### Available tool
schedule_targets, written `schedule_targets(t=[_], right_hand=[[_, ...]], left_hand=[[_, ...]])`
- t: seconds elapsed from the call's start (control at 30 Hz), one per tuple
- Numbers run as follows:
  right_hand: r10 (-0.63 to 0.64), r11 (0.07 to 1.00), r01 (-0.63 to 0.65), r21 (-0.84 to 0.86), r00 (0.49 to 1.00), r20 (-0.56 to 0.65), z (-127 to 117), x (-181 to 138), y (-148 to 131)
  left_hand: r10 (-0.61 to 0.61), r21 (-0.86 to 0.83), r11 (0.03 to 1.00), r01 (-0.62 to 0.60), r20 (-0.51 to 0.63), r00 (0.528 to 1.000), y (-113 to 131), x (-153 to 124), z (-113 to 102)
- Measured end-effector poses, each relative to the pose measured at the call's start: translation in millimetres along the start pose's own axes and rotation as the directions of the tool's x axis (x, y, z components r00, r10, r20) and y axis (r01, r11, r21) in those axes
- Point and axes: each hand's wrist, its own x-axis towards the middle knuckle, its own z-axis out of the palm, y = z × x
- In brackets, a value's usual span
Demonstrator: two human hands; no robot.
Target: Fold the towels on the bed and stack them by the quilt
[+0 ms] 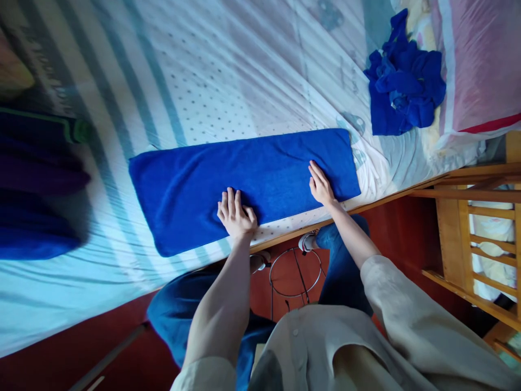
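Observation:
A blue towel (244,184), folded into a long strip, lies flat on the striped bedsheet (203,81) near the bed's front edge. My left hand (235,214) rests palm down on the towel's near edge, left of its middle, fingers stretched out. My right hand (321,184) lies flat on the towel towards its right end, fingers extended. Neither hand holds anything.
A crumpled blue cloth (402,81) sits at the bed's far right beside a pink pillow (480,60). Stacked dark blue and purple fabrics (36,179) lie at the left. A wooden rail frame (476,228) stands to the right. A wire stool ring (295,271) is between my knees.

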Motion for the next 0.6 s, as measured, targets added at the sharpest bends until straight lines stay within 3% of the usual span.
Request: schedule_targets(t=[0.13,0.3,0.6], right_hand=[[0.029,0.996,-0.033,-0.083,0.999,-0.043,-27,-3,31],[0.082,0.974,-0.103,-0.201,0.991,-0.109,-56,-9,64],[0.122,0.925,-0.188,-0.330,0.970,-0.209,-75,-13,89]], left_hand=[[-0.016,-0.040,0.999,0.017,0.034,0.999,-2,0,1],[0.019,0.046,0.999,-0.019,-0.010,1.000,-4,-1,3],[0.018,0.039,0.999,-0.018,0.003,1.000,-3,0,3]])
